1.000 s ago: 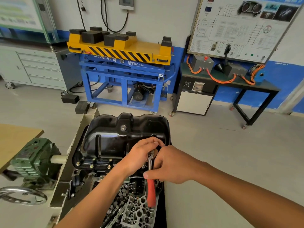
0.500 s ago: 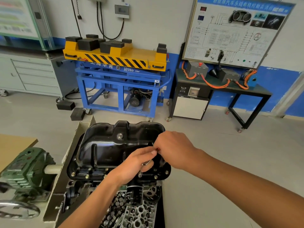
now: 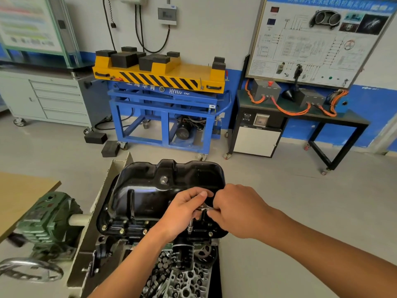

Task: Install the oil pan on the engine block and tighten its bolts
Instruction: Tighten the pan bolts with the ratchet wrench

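The black oil pan [image 3: 150, 190] sits on the engine block [image 3: 184, 280], with bolts along its near flange [image 3: 122, 231]. My left hand [image 3: 182, 214] is closed over the head of a ratchet wrench [image 3: 203, 208], whose socket extension [image 3: 190, 227] stands upright on a bolt at the pan's near right edge. My right hand [image 3: 236, 209] grips the wrench handle from the right; the handle is hidden under it. A black oil filter [image 3: 182, 257] hangs just below the hands.
A green gearbox [image 3: 47, 220] with a handwheel [image 3: 30, 269] sits left of the engine stand. A wooden tabletop [image 3: 19, 194] is at far left. A blue and yellow lift cart [image 3: 163, 100], a grey cabinet [image 3: 53, 97] and a training panel bench [image 3: 300, 108] line the back wall.
My right hand swung the wrench handle from pointing toward me, its red grip visible, around to the right and back near the pan's edge. The camera tilted up slightly.
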`<state>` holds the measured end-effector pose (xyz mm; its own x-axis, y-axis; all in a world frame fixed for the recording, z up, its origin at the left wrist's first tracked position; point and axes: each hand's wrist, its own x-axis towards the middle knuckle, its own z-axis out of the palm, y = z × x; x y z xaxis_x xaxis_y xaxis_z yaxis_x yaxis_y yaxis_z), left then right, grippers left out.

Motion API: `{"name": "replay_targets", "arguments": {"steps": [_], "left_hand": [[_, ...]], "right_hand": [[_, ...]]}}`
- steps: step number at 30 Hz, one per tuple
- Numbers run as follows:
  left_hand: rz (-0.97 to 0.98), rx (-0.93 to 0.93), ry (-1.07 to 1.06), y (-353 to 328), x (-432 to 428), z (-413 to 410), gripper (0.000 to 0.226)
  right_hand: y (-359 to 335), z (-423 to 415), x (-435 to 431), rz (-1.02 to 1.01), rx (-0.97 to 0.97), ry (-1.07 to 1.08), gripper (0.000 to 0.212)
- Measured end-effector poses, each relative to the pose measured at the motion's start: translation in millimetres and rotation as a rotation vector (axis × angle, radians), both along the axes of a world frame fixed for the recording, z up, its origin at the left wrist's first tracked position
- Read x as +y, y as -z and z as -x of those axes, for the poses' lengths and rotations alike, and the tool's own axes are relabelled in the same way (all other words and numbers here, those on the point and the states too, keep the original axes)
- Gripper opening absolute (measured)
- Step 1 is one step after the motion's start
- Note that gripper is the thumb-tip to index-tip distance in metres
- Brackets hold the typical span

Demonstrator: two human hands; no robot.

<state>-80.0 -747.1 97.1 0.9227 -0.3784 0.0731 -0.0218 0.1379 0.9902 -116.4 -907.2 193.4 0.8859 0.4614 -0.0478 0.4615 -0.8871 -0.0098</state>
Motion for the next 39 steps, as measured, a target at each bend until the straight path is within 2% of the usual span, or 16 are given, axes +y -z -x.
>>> {"name": "replay_targets", "arguments": {"steps": [4, 8, 11, 17, 20, 23, 26, 28, 32, 37, 39], "left_hand": [[0.006, -0.044, 0.02, -1.6, -6.8, 3.8, 0.026], [0.12, 0.051, 0.077, -5.7, -4.0, 4.7, 0.028], [0.119, 0.084, 0.089, -6.8, 1.8, 2.0, 0.028], [0.007, 0.007, 0.119, -1.9, -2.5, 3.3, 0.025], [-0.035, -0.016, 0.133, -1.5, -4.7, 2.9, 0.028], [0.013, 0.066, 0.167, -2.1, -4.4, 3.6, 0.027], [0.025, 0.094, 0.179, -1.7, -4.0, 2.1, 0.028], [0.038, 0.096, 0.187, -1.1, -3.9, -0.1, 0.027], [0.024, 0.049, 0.188, 1.3, 0.6, -2.5, 0.027], [0.016, 0.056, 0.236, 3.2, 7.1, -1.5, 0.047], [-0.024, 0.058, 0.244, 3.2, 6.5, -1.1, 0.042]], "right_hand": [[6.2, 14.3, 16.8, -0.162, 0.218, -0.029, 0.053], [15.8, 17.8, 33.2, -0.281, 0.21, -0.01, 0.051], [16.6, 16.2, 33.0, -0.357, 0.276, 0.025, 0.053], [15.2, 12.1, 24.5, -0.339, 0.45, 0.05, 0.044], [7.9, 8.0, 18.0, -0.24, 0.506, 0.045, 0.038], [-3.9, 3.0, 10.4, -0.052, 0.4, 0.01, 0.029], [-11.7, -2.6, 5.0, 0.136, 0.144, -0.017, 0.031], [-10.4, -6.4, 4.3, 0.185, -0.004, -0.032, 0.032], [4.2, -9.9, 2.9, 0.158, -0.183, -0.081, 0.016], [19.3, -20.4, -14.0, -0.04, -0.212, -0.05, 0.024], [20.4, -27.8, -19.9, -0.08, -0.206, -0.045, 0.029]]}}
